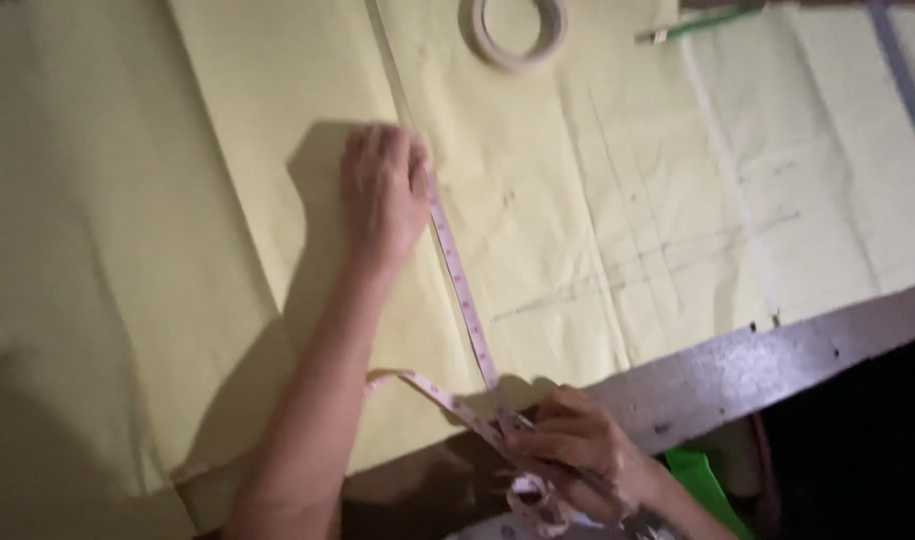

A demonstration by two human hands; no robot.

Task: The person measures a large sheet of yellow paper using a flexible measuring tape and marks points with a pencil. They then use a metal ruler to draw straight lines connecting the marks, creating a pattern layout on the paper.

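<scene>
The left hand (pixel 382 195) lay flat on the yellow pattern paper (pixel 227 250), fingers together and pressed down on the far end of a pink measuring tape (pixel 462 290), pinning it against the sheet. The tape ran taut from there toward the near edge of the paper, where the right hand (pixel 577 450) pinched it between thumb and fingertips, along with what looked like a thin pencil, though that was blurred. Slack tape looped off to the left of this hand and bunched beneath it. The paper covered a dark brown table (pixel 757 365) and bore faint pencil lines to the right. Far off lay a roll of tape (pixel 514 30) and a green pencil (pixel 702 22).
</scene>
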